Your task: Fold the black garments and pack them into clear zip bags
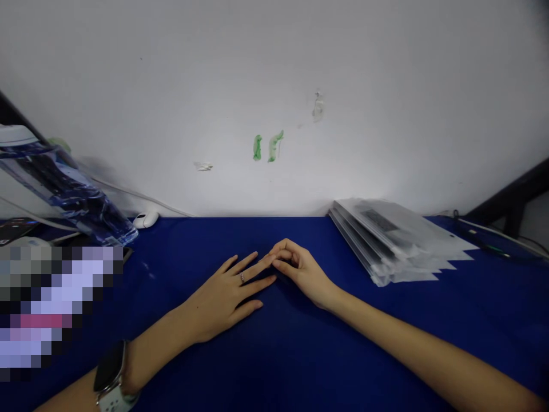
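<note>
My left hand (225, 294) lies palm down over the blue table, its fingers spread. A thin ring (242, 277) sits near the base of its middle finger, and a smartwatch (111, 372) with a pale band is on the wrist. My right hand (306, 274) is closed in a pinch at the tip of the left middle finger, thumb and forefinger touching it. Whether anything small lies between those fingertips is hidden.
A stack of translucent plastic zip folders (398, 240) lies to the right. On the left are a tilted blue water bottle (77, 189), a white earbud case (146, 219), a cable and a pixelated patch. A white wall rises behind the blue tabletop (291, 355).
</note>
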A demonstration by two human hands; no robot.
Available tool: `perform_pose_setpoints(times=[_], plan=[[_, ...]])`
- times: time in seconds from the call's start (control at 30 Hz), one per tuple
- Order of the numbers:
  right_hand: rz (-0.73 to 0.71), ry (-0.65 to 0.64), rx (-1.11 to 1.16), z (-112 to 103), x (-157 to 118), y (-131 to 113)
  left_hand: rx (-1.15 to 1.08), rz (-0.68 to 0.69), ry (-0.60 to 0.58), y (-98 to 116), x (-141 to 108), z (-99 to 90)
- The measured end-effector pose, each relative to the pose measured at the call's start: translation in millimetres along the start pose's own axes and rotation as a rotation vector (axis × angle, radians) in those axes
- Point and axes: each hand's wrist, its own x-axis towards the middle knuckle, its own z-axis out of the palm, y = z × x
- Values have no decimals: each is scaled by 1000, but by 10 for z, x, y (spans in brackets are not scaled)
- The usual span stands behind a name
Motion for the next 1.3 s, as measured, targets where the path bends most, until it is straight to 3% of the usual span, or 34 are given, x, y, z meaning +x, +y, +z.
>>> perform_pose_setpoints(times=[1.3], plan=[[-16, 10, -41, 53, -7, -30, -60, 12, 51, 9, -17, -26]])
